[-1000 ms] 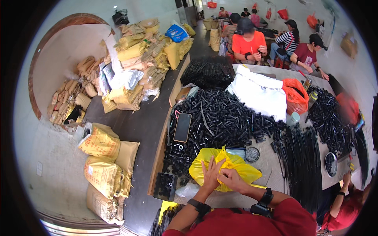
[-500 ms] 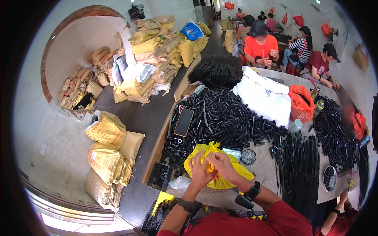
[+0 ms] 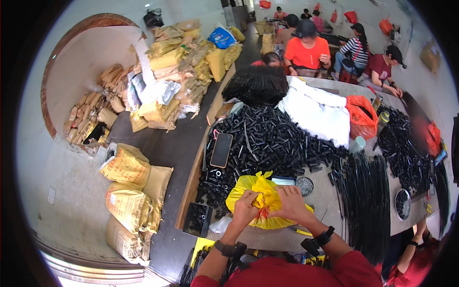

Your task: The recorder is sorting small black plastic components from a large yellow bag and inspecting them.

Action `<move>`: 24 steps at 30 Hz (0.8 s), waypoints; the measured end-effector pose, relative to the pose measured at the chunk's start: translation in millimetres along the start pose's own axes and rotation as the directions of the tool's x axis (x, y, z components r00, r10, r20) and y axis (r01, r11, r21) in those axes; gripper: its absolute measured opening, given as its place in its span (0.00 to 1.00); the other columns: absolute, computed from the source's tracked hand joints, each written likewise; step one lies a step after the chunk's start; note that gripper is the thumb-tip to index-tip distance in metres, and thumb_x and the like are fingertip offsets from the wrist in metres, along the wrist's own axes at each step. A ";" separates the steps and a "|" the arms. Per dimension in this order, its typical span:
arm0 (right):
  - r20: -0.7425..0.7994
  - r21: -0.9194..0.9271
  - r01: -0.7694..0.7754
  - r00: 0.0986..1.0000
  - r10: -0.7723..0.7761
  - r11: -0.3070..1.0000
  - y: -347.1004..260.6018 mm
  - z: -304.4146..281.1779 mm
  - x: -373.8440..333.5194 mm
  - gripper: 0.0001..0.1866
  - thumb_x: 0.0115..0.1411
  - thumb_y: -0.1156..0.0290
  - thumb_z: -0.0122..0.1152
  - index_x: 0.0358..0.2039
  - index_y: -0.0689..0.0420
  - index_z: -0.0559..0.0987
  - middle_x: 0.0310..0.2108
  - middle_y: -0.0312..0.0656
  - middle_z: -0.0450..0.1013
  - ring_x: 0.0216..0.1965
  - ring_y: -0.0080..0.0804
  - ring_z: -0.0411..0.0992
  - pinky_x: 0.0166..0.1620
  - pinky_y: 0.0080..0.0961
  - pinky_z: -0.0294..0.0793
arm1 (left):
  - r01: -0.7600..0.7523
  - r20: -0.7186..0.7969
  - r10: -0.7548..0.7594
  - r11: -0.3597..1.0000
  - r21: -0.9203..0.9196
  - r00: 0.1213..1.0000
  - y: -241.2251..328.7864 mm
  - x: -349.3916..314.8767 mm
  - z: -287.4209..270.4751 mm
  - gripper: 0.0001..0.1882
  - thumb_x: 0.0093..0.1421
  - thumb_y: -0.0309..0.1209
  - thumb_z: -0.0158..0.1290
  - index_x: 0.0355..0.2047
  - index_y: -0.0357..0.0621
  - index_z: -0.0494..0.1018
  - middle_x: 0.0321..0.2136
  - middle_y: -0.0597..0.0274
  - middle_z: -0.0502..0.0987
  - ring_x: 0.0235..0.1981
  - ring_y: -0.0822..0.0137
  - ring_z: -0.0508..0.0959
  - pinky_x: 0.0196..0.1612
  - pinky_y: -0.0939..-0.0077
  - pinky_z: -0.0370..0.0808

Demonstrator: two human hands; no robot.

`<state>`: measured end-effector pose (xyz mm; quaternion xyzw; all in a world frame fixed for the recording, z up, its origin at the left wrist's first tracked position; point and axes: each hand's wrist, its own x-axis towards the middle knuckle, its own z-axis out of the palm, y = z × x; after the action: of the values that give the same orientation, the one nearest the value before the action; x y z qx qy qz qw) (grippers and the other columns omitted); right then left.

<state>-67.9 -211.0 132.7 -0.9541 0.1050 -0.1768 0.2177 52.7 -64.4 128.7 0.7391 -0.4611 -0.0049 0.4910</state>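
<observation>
A knotted yellow plastic bag (image 3: 262,221) sits at the near edge of the table, its gathered top standing up between my hands. My left hand (image 3: 245,208) is closed, pinching the bag's plastic at the left of the gathers. On the bag's right side, my right hand (image 3: 292,204) has its fingers stretched apart, with the thumb close to the gathers. What is inside the bag is hidden. Just beyond it lie a silver flat case (image 3: 283,181) and a round dish (image 3: 304,185) of small pale pieces.
A heap of short black tubes (image 3: 267,129) covers the table ahead, with a phone (image 3: 221,150) on it. Long black strips (image 3: 359,201) lie at right, and a small black box (image 3: 197,220) at left. Beyond are a white sack (image 3: 315,112), a red bag (image 3: 362,117) and co-workers.
My hands have moved apart: the right went from the bag's gathered top to its right side, with fingers spreading. The left still grips the plastic. The view shifted slightly.
</observation>
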 end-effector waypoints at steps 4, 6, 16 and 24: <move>0.029 -0.178 -0.024 0.999 0.030 0.984 -0.6 21.5 -10.0 0.55 0.34 0.37 0.62 0.54 0.67 0.59 0.52 0.48 0.62 0.57 0.41 0.56 0.61 0.44 0.40 | -0.086 0.150 0.090 0.996 -0.031 0.985 2.5 4.3 3.1 0.13 0.43 0.18 0.55 0.32 0.39 0.75 0.27 0.56 0.72 0.27 0.60 0.75 0.29 0.75 0.71; 0.075 -0.105 -0.119 0.989 0.128 0.987 -8.4 31.0 -0.8 0.50 0.35 0.40 0.64 0.52 0.63 0.63 0.49 0.46 0.63 0.55 0.40 0.57 0.59 0.42 0.45 | -0.092 0.182 0.097 0.995 -0.035 0.979 3.9 5.6 -9.8 0.17 0.38 0.17 0.54 0.32 0.40 0.74 0.29 0.56 0.73 0.29 0.56 0.76 0.30 0.72 0.72; -0.198 -0.019 -0.230 0.955 0.222 0.973 -17.5 35.5 2.6 0.22 0.34 0.62 0.65 0.32 0.57 0.74 0.33 0.40 0.69 0.40 0.39 0.64 0.48 0.35 0.55 | -0.229 0.246 0.288 0.943 -0.241 0.926 -6.2 18.9 -18.6 0.19 0.39 0.16 0.50 0.35 0.39 0.73 0.29 0.55 0.72 0.29 0.56 0.75 0.31 0.71 0.72; -0.405 -0.089 -0.261 0.891 0.205 0.961 -32.8 11.2 14.8 0.13 0.39 0.64 0.62 0.27 0.55 0.75 0.24 0.42 0.69 0.33 0.42 0.66 0.39 0.36 0.59 | -0.385 0.148 0.433 0.883 -0.270 0.889 19.7 42.6 -41.4 0.17 0.39 0.15 0.51 0.32 0.41 0.75 0.26 0.56 0.71 0.28 0.59 0.74 0.31 0.74 0.71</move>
<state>-46.0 -181.9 142.5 -0.8927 0.2725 -0.3288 0.1439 82.9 -65.6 183.5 0.5573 -0.6511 -0.0306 0.5143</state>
